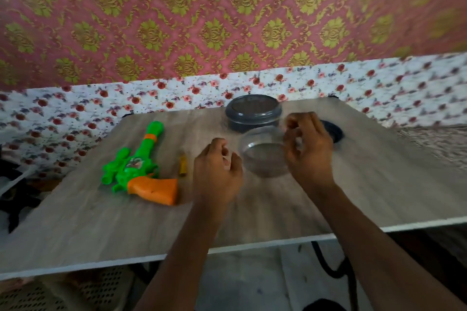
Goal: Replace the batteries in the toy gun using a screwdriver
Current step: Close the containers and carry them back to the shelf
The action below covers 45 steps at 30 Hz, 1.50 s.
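Desk point(101, 222) front edge runs white under both forearms, bare wood lying between it and the things; toy gun point(141, 171) lies at the left, apart from the hands, a small yellow piece point(183, 165) just beside it; left hand point(217, 171) grip curled beside clear jar point(264, 156), right hand point(308, 149) grip curled at its rim; blur hides whether either clasps anything; gun's sticker unreadable

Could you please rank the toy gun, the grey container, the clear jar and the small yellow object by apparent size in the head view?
1. toy gun
2. grey container and clear jar: alike, jar nearer and blurred, so unranked
3. small yellow object
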{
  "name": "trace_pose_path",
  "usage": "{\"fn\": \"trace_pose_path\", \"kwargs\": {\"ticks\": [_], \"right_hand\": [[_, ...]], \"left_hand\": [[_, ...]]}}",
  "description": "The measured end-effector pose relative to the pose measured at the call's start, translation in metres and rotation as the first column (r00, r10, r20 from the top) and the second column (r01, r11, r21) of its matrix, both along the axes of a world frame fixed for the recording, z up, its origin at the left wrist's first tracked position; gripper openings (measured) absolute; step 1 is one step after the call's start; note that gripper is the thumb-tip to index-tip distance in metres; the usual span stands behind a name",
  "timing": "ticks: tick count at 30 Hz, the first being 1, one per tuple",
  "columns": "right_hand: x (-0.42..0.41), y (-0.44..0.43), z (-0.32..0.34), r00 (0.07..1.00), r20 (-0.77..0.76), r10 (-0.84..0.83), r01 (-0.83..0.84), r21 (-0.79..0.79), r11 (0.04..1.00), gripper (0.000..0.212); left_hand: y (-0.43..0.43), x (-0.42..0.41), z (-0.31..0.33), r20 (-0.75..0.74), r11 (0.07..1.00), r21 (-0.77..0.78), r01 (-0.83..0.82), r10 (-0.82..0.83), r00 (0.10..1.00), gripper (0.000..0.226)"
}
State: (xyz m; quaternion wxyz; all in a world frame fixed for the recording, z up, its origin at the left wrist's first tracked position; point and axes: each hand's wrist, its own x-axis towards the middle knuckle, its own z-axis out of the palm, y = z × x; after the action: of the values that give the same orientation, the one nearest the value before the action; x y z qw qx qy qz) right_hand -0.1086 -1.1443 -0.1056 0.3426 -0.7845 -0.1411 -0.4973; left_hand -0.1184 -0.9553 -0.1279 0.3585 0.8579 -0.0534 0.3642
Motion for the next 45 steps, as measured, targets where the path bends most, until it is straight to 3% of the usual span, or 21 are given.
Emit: {"fn": "trace_pose_path", "kwargs": {"ticks": [3,5,9,12,17,23,26,29,31,34,37,40,42,45], "right_hand": [[0.010,-0.047,-0.010,0.980,-0.174,-0.100,0.117,0.091,0.989,0.034],[0.020,-0.068,-0.017,0.924,-0.350,-0.154,0.190,0.070,0.979,0.043],[0.047,-0.089,-0.025,0.672,-0.687,-0.278,0.201,-0.192,0.961,0.044],[0.059,-0.096,-0.029,0.549,-0.760,-0.348,0.215,-0.274,0.937,0.034],[0.052,-0.097,-0.026,0.631,-0.666,-0.398,0.307,-0.258,0.916,0.023],[0.026,-0.085,-0.024,0.833,-0.313,-0.457,0.405,-0.216,0.888,0.022],[0.022,-0.077,-0.026,0.932,-0.101,-0.348,0.328,-0.174,0.928,0.017],[0.012,-0.063,-0.017,0.997,0.020,-0.081,0.082,-0.110,0.990,0.020],[-0.001,-0.048,-0.005,0.989,0.031,0.142,-0.144,0.079,0.986,0.018],[-0.016,-0.027,0.012,0.921,-0.004,0.390,-0.347,0.449,0.824,0.015],[-0.012,-0.014,0.014,0.833,0.002,0.554,-0.393,0.706,0.589,0.017],[-0.007,-0.006,0.012,0.815,-0.039,0.579,-0.299,0.827,0.477,0.017],[-0.002,-0.005,0.009,0.840,-0.114,0.530,-0.212,0.831,0.514,0.021],[0.006,-0.009,0.006,0.900,-0.281,0.332,-0.083,0.639,0.765,0.036]], "left_hand": [[-0.023,0.012,-0.002,-0.059,1.000,-0.007,0.009,-0.009,0.998,0.043],[-0.028,0.021,-0.009,-0.058,1.000,-0.009,0.006,-0.006,0.998,0.044],[-0.026,0.031,-0.021,-0.074,0.991,-0.110,0.072,-0.080,0.994,0.032],[-0.019,0.042,-0.027,-0.140,0.946,-0.292,0.137,-0.184,0.973,0.025],[-0.020,0.041,-0.025,-0.183,0.907,-0.380,0.183,-0.267,0.946,0.023],[-0.021,0.037,-0.026,-0.190,0.871,-0.441,0.214,-0.324,0.927,0.019],[-0.020,0.037,-0.026,-0.186,0.881,-0.429,0.200,-0.302,0.935,0.018],[-0.019,0.035,-0.025,-0.136,0.891,-0.422,0.169,-0.246,0.960,0.015],[-0.018,0.033,-0.022,-0.076,0.910,-0.393,0.130,-0.173,0.982,0.020],[-0.021,0.028,-0.017,-0.019,0.915,-0.374,0.152,-0.171,0.985,0.039],[-0.027,0.021,-0.013,0.015,0.868,-0.418,0.268,-0.289,0.957,0.049],[-0.030,0.016,-0.010,0.057,0.833,-0.473,0.286,-0.295,0.954,0.048],[-0.031,0.017,-0.007,0.072,0.823,-0.490,0.287,-0.290,0.954,0.042],[-0.033,0.024,-0.002,0.041,0.874,-0.414,0.256,-0.263,0.964,0.026]]}}
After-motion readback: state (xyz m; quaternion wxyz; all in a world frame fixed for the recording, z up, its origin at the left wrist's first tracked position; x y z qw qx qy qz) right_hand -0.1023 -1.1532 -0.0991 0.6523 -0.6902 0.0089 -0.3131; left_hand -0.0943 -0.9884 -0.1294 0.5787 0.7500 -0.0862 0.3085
